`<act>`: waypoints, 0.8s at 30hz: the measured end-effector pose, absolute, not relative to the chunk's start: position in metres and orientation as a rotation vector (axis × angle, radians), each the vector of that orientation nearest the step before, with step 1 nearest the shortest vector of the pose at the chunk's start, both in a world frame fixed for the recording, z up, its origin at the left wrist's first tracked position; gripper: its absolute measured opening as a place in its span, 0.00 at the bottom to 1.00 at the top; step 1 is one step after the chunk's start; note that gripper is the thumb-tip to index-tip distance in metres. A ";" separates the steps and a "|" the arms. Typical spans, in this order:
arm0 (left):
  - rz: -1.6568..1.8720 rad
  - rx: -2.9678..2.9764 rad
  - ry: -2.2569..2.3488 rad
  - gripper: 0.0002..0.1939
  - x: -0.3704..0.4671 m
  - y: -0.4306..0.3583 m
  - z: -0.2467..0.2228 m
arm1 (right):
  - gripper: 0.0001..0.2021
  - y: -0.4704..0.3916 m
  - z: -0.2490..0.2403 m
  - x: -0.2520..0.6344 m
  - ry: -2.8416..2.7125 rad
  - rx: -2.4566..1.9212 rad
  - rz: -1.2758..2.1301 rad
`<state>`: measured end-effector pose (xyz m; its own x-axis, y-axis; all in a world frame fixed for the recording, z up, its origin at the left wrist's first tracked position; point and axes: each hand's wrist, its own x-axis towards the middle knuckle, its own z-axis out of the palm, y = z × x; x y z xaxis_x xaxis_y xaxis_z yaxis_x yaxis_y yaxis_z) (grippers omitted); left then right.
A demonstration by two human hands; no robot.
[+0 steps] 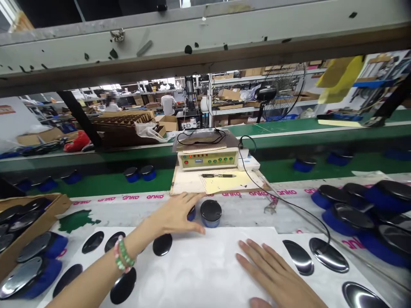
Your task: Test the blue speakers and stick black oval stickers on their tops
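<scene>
My left hand (180, 214), with a green and pink bead bracelet (123, 254) on its wrist, reaches over the far edge of a white sheet (199, 273). Its thumb and fingers are spread. Behind the palm, partly hidden, is a blue round piece (192, 213); whether the hand touches it I cannot tell. Just right of the fingertips stands a blue, black-topped round unit (211, 212). My right hand (279, 273) is spread over the sheet's right part, holding nothing. Glossy black discs lie left, such as one disc (162, 244), and right, like another disc (329, 255).
Blue, black-topped units pile up at right (353, 218), and others fill a cardboard box (61, 209) at left. A control box (208, 159) with buttons stands behind a yellow notepad (221, 184) and pen (218, 175). A cable (289, 199) crosses rightward. More units sit on the green belt (105, 182).
</scene>
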<state>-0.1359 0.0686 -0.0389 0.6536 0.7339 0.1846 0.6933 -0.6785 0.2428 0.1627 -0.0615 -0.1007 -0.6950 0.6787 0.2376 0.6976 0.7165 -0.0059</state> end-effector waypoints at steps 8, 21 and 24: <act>0.403 2.854 1.109 0.35 -0.089 0.072 -0.057 | 0.30 -0.060 -0.106 0.205 -2.633 -1.329 0.412; 0.681 3.102 0.829 0.23 -0.071 0.016 -0.039 | 0.23 0.072 -0.017 0.267 -2.215 -2.008 -0.165; 0.832 3.144 0.629 0.16 -0.070 -0.018 -0.039 | 0.21 0.137 0.001 0.291 -1.983 -2.271 -0.167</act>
